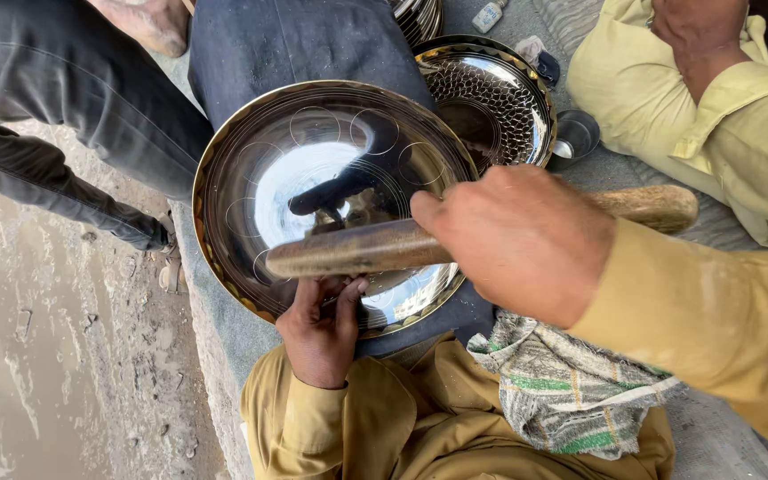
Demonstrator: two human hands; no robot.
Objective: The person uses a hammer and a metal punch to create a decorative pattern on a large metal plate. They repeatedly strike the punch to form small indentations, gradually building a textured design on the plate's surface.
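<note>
The right hand (519,240) hides the wooden stick's (357,251) middle. At twelve o'clock the stacked plates (420,16) and small bottle (489,15) are cut by the edge. The small cup's (574,135) contents are perhaps liquid; too small to tell.

Single view, head-mounted, looks steeply down onto the wearer's lap from close range. Left hand (320,329) and right hand (519,242) fill the centre, so they sit very near the lens. The round metal plate (313,169) lies just below. Frame top catches another person's dark trousers (64,98) and a yellow sleeve (740,133); left edge shows bare ground (55,356). No second view, nothing shared.
</note>
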